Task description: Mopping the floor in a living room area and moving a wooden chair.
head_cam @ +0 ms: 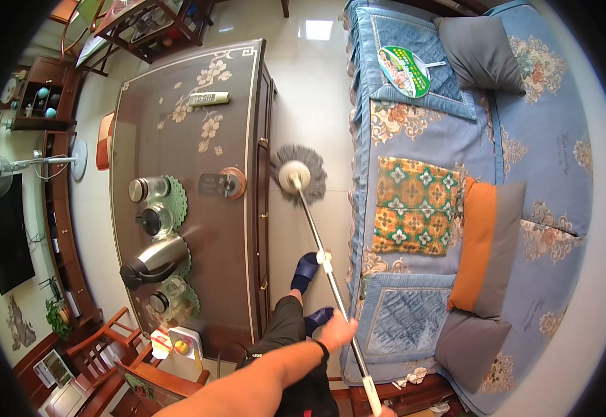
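A spin mop (pixel 310 219) with a telescopic metal pole slants across the floor before me. Its shaggy grey head (pixel 317 180) rests on the tiles, between the wooden coffee table and the sofa. My left hand (pixel 337 331) is closed around the pole below its white collar (pixel 323 257). Lower down, my right hand (pixel 386 412) is at the white grip (pixel 370 393), mostly cut off by the picture's bottom edge. My feet, in dark blue slippers (pixel 307 267), stand beside the pole.
The coffee table (pixel 230 313) on the left bears an electric kettle (pixel 159 259), glass jars and a remote control (pixel 209 98). On the right, the blue-covered sofa (pixel 438 138) holds cushions and a hand fan (pixel 404 71). Wooden chairs (pixel 162 372) stand at the lower left.
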The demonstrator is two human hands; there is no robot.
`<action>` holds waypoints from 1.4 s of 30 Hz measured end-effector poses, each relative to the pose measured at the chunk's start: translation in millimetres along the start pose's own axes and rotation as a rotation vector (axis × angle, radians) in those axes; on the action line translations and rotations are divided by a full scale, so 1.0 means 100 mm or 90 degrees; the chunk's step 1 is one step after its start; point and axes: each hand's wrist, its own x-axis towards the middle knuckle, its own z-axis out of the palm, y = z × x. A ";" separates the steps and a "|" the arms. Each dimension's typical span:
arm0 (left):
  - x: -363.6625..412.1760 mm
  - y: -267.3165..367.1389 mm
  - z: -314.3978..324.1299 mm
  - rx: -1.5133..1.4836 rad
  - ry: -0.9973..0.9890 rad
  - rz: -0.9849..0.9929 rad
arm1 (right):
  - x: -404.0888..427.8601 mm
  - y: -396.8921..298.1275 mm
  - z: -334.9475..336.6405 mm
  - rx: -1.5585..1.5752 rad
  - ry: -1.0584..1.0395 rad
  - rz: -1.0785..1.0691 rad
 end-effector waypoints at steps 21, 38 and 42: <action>1.28 0.67 -1.62 -0.010 0.185 0.058 | 1.50 -1.66 0.14 0.104 -0.063 -0.181; 1.72 0.63 -1.22 0.032 0.269 0.042 | 2.22 -1.53 0.25 0.121 -0.042 -0.215; 1.44 0.27 -0.77 0.022 0.308 0.054 | 2.09 -1.00 0.51 0.085 -0.085 -0.191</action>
